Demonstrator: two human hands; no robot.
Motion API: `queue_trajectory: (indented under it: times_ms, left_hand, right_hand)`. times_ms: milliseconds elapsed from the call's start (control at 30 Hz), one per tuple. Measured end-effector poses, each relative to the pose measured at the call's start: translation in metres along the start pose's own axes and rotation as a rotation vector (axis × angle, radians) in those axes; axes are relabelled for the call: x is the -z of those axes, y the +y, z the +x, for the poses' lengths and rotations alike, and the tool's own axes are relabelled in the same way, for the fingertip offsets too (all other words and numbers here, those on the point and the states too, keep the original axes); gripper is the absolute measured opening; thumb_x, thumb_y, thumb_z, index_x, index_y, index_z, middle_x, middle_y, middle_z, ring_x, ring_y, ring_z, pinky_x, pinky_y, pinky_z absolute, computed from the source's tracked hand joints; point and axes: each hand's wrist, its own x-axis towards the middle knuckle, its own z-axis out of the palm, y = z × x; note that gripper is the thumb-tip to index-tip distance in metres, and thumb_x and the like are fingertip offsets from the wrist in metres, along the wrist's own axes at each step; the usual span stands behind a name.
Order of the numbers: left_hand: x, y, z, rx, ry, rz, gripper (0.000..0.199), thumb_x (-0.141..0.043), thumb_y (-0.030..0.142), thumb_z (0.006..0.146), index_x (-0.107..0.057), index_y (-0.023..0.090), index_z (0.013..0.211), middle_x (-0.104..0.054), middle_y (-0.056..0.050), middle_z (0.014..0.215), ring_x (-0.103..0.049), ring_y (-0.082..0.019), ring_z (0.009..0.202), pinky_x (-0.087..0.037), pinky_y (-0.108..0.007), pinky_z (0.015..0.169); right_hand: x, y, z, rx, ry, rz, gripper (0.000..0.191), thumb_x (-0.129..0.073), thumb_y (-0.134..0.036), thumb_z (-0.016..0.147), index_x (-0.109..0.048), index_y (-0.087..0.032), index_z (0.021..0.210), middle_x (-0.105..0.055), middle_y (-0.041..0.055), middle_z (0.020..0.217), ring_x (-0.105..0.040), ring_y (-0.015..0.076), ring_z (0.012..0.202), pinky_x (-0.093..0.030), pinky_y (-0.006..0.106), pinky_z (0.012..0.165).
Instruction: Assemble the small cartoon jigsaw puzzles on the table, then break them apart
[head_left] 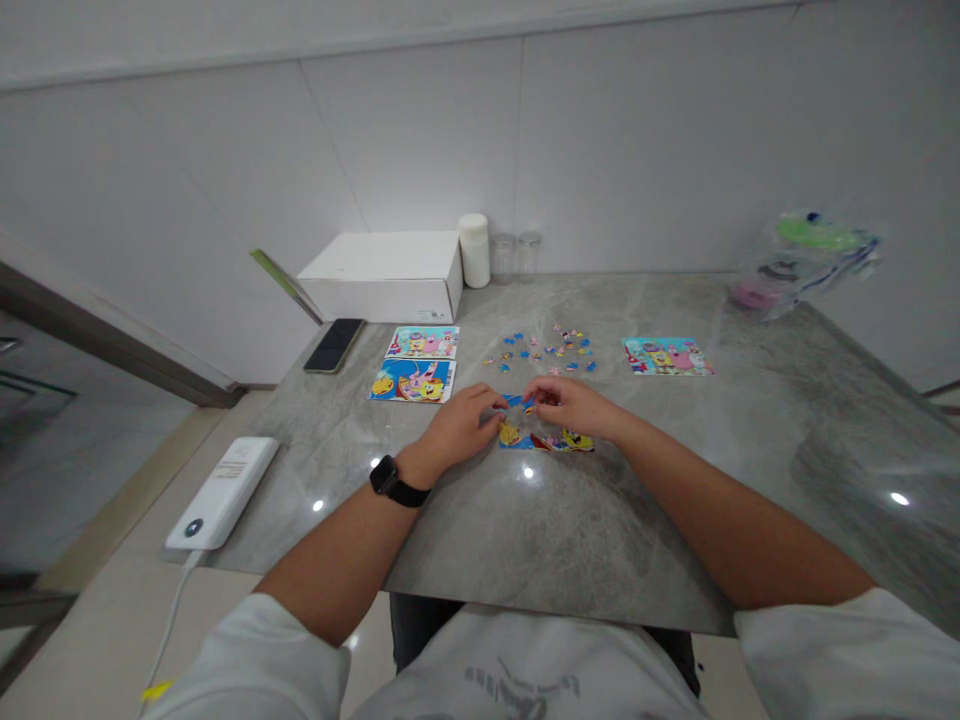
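Pale wall (pixel 637 150) behind; grey table (pixel 750 470) below it, w/ marbled top. White box (pixel 382 285) at the back L, lid down. Clear bag (pixel 802 265) at the far R corner, grn & pink stuff inside. L hand (pixel 463 420) is at the L edge of the puzzle, fingers bent; can't tell if it grips anything or just steadies the edge. R hand (pixel 576 402) is over the puzzle's top side, thumb & fingers drawn close tog.; can't tell if there's a pc btwn them. Power bank (pixel 225 490) at the near L edge, white cable running down. White bottle (pixel 474 250) just R of box. Phone (pixel 334 345) flat in front of box, screen dark. Puzzle (pixel 551 441) lies flat near table's front, approx. centre, btwn the hands: part-built, bottom row laid, bare tabletop showing in the middle. Two cards (pixel 412 381) L of it, one behind the other; third card (pixel 667 357) well to the R. Two glasses (pixel 529 253) R of bottle. Black watch (pixel 394 480) on L wrist. Loose pcs (pixel 561 350) scattered just behind puzzle, mostly blue, some pink & yellow.
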Motion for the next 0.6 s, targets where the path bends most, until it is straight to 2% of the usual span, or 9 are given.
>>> queue_trajectory:
  times_ms: [133, 333, 467, 600]
  left_hand:
    - [0.0009, -0.0008, -0.0008, -0.021, -0.009, 0.027, 0.019, -0.061, 0.021, 0.099, -0.073, 0.021, 0.113, -0.070, -0.007, 0.109, -0.067, -0.021, 0.102, -0.055, -0.034, 0.091]
    - [0.0004, -0.0001, -0.0023, -0.036, -0.036, 0.067, 0.021, -0.061, 0.023, 0.099, -0.072, 0.022, 0.117, -0.069, -0.008, 0.111, -0.067, -0.023, 0.109, -0.055, -0.036, 0.098]
    - [-0.0002, 0.0010, -0.0036, -0.051, -0.052, 0.088, 0.021, -0.063, 0.024, 0.098, -0.071, 0.022, 0.117, -0.068, -0.008, 0.114, -0.066, -0.023, 0.110, -0.054, -0.036, 0.100]
    - [-0.0001, 0.0052, -0.0053, -0.020, -0.086, 0.118, 0.014, -0.068, 0.027, 0.096, -0.071, 0.022, 0.109, -0.065, -0.007, 0.111, -0.066, -0.022, 0.104, -0.054, -0.034, 0.093]
  right_hand:
    - [-0.0005, -0.0006, -0.0003, 0.018, -0.023, -0.034, 0.029, -0.056, -0.017, 0.079, -0.077, -0.020, 0.100, -0.071, -0.0006, 0.084, -0.062, 0.0156, 0.076, -0.048, 0.027, 0.074]
    - [-0.0043, -0.0023, -0.0006, 0.069, 0.081, -0.040, 0.018, -0.060, -0.021, 0.081, -0.073, -0.019, 0.093, -0.071, -0.0001, 0.082, -0.063, 0.0152, 0.075, -0.049, 0.027, 0.073]
    - [-0.0061, -0.0052, -0.0014, 0.141, 0.124, -0.140, 0.012, -0.064, -0.021, 0.080, -0.075, -0.020, 0.086, -0.073, 0.0029, 0.089, -0.065, 0.0169, 0.083, -0.049, 0.028, 0.078]
    - [-0.0091, -0.0086, -0.0037, 0.115, 0.096, -0.166, 0.011, -0.066, -0.021, 0.082, -0.075, -0.021, 0.087, -0.073, 0.0016, 0.086, -0.065, 0.0156, 0.078, -0.049, 0.027, 0.075]
